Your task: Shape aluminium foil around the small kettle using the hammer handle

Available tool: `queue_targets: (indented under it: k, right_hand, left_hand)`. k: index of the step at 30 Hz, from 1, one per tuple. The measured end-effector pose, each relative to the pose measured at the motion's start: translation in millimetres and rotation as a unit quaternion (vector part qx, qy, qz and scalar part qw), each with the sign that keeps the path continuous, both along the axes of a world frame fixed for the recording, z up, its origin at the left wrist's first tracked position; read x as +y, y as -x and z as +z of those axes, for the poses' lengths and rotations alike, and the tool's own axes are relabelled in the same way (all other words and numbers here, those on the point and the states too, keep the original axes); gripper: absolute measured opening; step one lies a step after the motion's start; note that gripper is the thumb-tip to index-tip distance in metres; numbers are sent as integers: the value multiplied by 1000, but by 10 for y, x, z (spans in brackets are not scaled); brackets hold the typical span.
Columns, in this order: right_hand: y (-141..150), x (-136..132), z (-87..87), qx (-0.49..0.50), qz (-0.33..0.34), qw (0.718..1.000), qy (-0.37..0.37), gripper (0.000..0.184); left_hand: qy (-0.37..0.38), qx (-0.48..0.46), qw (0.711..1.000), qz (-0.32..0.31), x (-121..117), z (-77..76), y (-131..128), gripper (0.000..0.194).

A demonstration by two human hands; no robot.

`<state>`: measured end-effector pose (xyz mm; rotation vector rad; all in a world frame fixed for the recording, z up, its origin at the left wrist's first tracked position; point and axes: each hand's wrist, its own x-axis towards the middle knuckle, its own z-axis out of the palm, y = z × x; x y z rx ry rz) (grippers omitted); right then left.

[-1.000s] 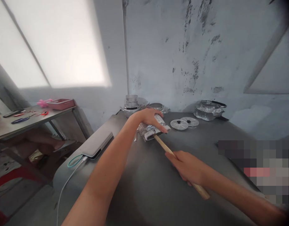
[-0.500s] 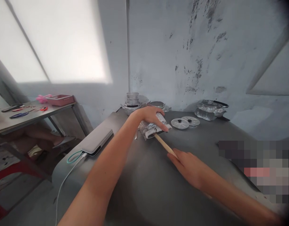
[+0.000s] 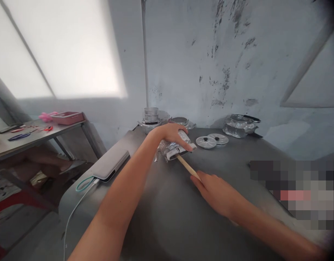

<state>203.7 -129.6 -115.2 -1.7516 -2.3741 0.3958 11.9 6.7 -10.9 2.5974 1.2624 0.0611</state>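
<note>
Wooden stick (image 3: 187,166) gripped within right fingers (image 3: 198,185).

Left grip (image 3: 173,133) hides part of silvery bundle (image 3: 172,153). Wooden stick (image 3: 186,165): far end hidden at bundle, near part covered by right grip (image 3: 213,189). White cable (image 3: 74,206) cut by lower edge. Patch (image 3: 305,199) at right pixelated, content cannot be told.

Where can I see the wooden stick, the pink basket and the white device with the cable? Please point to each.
Wooden stick (image 3: 188,166): head view, on the bare shaft ahead of the right hand (image 3: 212,189).
Pink basket (image 3: 69,120): head view, on its outer side wall.
White device (image 3: 111,163): head view, on its flat top.
</note>
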Motion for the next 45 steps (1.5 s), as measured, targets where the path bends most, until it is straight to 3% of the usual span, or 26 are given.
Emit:
queue_targets:
  k: [5,12,16,24,28,34,45]
  right_hand:
    - [9,7,4,7,-18,999,-29,47]
    - [-6,56,11,28,-13,1000,3,51]
    - [9,40,49,52,-18,998,-22,50]
    - [19,13,17,31,-19,999,10,51]
    - [30,16,37,35,-26,999,-12,51]
    - [32,27,-13,-39,-45,998,-1,47]
    - [54,16,48,-27,-50,998,-15,49]
  left_hand:
    - [0,-1,1000,20,-35,15,-15,85]
    - [5,-3,1000,20,4,7,1,84]
    - [0,3,1000,24,6,8,1,84]
    - [-5,7,1000,15,20,-2,-15,83]
    - [1,6,1000,14,10,10,-11,82]
    - [-4,6,1000,18,2,10,-21,80]
    - [-7,11,1000,14,12,0,-27,83]
